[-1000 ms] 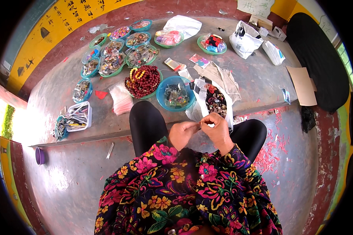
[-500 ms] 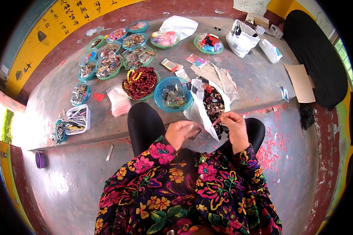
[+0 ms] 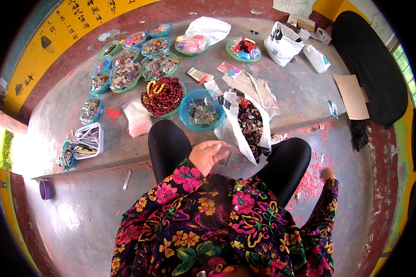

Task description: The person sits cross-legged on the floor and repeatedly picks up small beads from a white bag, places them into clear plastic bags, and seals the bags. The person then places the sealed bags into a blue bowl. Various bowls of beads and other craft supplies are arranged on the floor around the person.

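Note:
My left hand (image 3: 208, 156) is closed in a pinch above my lap. From its fingertips hangs a small see-through packet (image 3: 225, 157); its contents are too small to make out. My right hand (image 3: 327, 174) is stretched far out to the right, low over pink strips (image 3: 313, 179) scattered on the floor. Its fingers are smeared and partly hidden, so I cannot see whether they hold anything. Against my knees leans an open white bag (image 3: 234, 124) full of small dark and coloured trinkets (image 3: 252, 127). Left of it stands a blue bowl (image 3: 186, 115) with small clear packets (image 3: 203, 112).
A bowl of dark red beads (image 3: 161, 102) and a stack of clear plastic sleeves (image 3: 137, 121) lie on the raised ledge (image 3: 305, 104). Several bowls of packets stand behind. A white basket of pens (image 3: 100, 134) is at left, cardboard (image 3: 351, 94) at right.
My right hand has left the white bag's opening, where it pinched a pink strip, and swung out right over the floor. The left hand stays near its place with the packet.

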Demonstrator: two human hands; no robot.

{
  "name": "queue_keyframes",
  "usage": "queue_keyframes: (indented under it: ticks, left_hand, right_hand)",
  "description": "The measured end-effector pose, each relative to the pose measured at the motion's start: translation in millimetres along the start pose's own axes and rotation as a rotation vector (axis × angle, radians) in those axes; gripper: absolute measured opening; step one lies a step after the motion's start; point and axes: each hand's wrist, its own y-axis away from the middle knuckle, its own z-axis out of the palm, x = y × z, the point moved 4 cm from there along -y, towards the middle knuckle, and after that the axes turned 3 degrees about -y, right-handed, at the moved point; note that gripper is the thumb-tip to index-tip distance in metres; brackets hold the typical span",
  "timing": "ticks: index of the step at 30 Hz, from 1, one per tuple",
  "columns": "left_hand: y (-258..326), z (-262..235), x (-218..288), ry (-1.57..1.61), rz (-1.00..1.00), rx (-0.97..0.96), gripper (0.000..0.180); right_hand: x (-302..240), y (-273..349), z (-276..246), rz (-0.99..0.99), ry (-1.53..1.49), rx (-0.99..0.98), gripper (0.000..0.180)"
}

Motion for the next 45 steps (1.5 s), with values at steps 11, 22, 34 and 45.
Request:
queue_keyframes:
  ticks: [11,22,34,45]
  left_hand:
    - [-0.3,13.6,6.6,0.007,0.019,-0.032,0.022]
    - [9.8,23.9,13.9,-0.008,0.102,-0.008,0.022]
    - [5.2,21.6,5.0,-0.055,0.096,-0.009,0.023]
    - [8.8,19.1,8.3,-0.253,-0.029,0.053,0.018]
  right_hand:
    - [-160.8,42.8,-191.8,-0.051,-0.811,0.943,0.012]
    - [-425.5,59.9,-149.5,-0.438,-1.696,-0.131,0.016]
    - [-435.6,57.4,-134.8,-0.428,-1.736,-0.04,0.011]
    - [-438.4,65.3,-139.5,-0.356,-1.673,-0.188,0.01]
